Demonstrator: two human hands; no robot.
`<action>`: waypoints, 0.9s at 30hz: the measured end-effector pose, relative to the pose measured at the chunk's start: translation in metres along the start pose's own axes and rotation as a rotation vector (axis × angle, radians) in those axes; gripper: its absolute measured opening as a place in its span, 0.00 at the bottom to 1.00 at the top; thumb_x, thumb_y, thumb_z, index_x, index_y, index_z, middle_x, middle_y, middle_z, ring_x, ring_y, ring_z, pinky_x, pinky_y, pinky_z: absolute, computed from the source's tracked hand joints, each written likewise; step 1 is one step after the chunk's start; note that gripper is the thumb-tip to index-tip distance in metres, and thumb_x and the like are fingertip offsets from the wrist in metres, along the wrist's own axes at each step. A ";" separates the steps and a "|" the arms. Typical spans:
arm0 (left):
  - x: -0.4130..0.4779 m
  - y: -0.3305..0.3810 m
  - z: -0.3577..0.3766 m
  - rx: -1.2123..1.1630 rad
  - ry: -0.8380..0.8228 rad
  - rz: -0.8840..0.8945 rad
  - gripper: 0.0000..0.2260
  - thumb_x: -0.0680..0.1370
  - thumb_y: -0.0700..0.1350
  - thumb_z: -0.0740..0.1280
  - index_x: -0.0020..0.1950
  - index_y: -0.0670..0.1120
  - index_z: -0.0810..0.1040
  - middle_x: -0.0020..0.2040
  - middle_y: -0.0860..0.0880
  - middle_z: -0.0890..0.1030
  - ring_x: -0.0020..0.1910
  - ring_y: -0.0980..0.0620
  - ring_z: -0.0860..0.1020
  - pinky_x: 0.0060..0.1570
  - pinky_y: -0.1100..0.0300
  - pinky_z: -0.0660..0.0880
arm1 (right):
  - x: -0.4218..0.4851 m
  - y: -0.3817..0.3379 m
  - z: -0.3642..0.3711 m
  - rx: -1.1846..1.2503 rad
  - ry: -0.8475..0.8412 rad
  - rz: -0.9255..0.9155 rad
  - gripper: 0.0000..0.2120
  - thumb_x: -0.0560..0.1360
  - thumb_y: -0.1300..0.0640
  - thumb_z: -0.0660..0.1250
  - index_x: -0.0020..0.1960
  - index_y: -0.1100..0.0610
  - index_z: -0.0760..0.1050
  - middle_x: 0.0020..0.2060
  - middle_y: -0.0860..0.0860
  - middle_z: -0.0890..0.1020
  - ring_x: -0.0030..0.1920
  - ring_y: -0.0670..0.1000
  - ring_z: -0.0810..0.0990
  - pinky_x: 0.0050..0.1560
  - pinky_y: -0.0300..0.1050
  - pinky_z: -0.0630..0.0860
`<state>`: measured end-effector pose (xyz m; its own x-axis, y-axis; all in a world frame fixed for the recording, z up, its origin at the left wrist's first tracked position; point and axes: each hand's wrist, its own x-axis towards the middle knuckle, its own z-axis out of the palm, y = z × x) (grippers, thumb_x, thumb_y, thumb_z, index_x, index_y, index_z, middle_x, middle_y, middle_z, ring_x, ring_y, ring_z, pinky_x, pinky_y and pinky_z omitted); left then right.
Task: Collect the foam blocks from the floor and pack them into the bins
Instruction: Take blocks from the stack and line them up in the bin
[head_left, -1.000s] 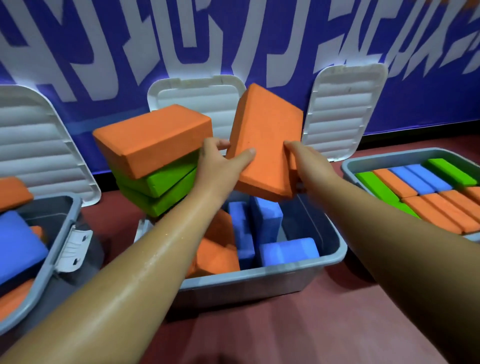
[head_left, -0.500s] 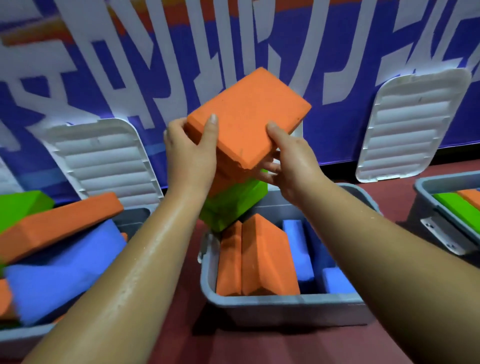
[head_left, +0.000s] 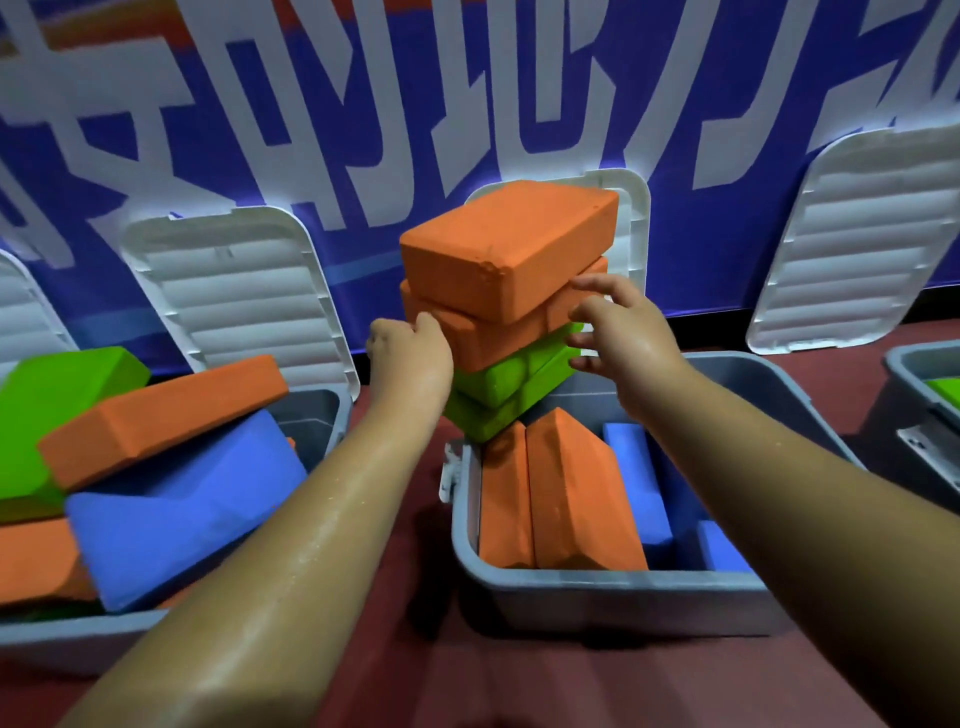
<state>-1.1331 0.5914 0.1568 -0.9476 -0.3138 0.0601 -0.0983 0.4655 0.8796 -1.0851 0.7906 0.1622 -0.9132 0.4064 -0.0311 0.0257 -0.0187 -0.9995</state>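
A stack of foam blocks stands at the far left corner of the middle grey bin (head_left: 613, 587): two green blocks (head_left: 511, 382) below, two orange blocks above, the top orange block (head_left: 511, 249) lying flat. My left hand (head_left: 410, 358) touches the left side of the lower orange block (head_left: 483, 332). My right hand (head_left: 618, 332) hovers at the stack's right side with spread fingers, holding nothing. Inside the middle bin stand orange blocks (head_left: 561, 493) on edge and blue blocks (head_left: 636, 483).
The left bin (head_left: 317, 410) is heaped with blue, orange and green blocks. A third bin (head_left: 919, 384) sits at the right edge. White ribbed lids (head_left: 244, 291) lean against the blue banner wall. The floor is dark red.
The orange block that both hands held has been set on top of the stack. Both hands have let go and now sit at the stack's sides.
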 end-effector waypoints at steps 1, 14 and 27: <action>-0.002 -0.006 0.002 0.011 -0.006 -0.037 0.19 0.82 0.48 0.58 0.68 0.36 0.70 0.65 0.39 0.77 0.55 0.38 0.77 0.48 0.51 0.68 | 0.002 0.007 -0.004 -0.036 0.005 0.023 0.14 0.76 0.57 0.63 0.56 0.44 0.81 0.53 0.52 0.83 0.44 0.53 0.84 0.48 0.54 0.84; -0.076 -0.058 0.067 0.645 -0.521 0.041 0.14 0.78 0.47 0.64 0.59 0.42 0.79 0.63 0.38 0.80 0.61 0.37 0.79 0.56 0.54 0.75 | 0.020 0.074 -0.093 -0.635 -0.063 0.356 0.07 0.79 0.57 0.67 0.49 0.61 0.81 0.42 0.55 0.83 0.39 0.56 0.81 0.41 0.48 0.79; -0.133 -0.061 0.169 0.670 -0.889 0.670 0.11 0.77 0.44 0.69 0.59 0.47 0.82 0.58 0.48 0.83 0.59 0.47 0.79 0.58 0.57 0.74 | 0.024 0.109 -0.193 -1.401 -0.279 0.383 0.20 0.69 0.45 0.72 0.56 0.54 0.81 0.52 0.54 0.83 0.51 0.57 0.81 0.58 0.49 0.78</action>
<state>-1.0526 0.7448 0.0148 -0.7216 0.6723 -0.1651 0.5828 0.7187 0.3792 -1.0263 0.9746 0.0510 -0.8031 0.3922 -0.4485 0.4920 0.8611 -0.1280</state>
